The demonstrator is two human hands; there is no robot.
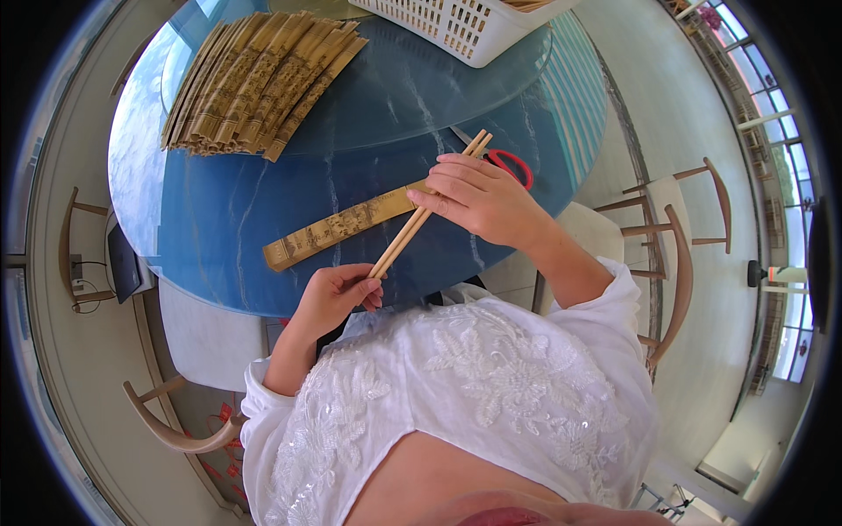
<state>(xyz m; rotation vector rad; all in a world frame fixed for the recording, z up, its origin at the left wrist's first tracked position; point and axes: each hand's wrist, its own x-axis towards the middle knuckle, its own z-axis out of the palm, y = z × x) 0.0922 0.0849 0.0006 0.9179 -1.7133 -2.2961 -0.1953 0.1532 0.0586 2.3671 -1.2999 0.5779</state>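
A pair of pale wooden chopsticks (405, 238) slants across the front of my body, over the table edge. My left hand (336, 296) is closed on their lower end, thumb and fingers pinching. Higher up, the fingers of my right hand (482, 198) close around the same pair, and the tips stick out beyond them. A long golden-brown patterned sleeve (338, 230) lies flat on the table, its right end close to my right fingertips. Scissors with red handles (526, 171) rest partly hidden behind my right hand.
The blue marbled table (237, 263) carries a raised round glass top (386, 114). On it sit a fanned pile of similar patterned sleeves (254, 83) at the far left and a white slatted basket (438, 24) at the back. Wooden chairs (680, 289) stand to both sides.
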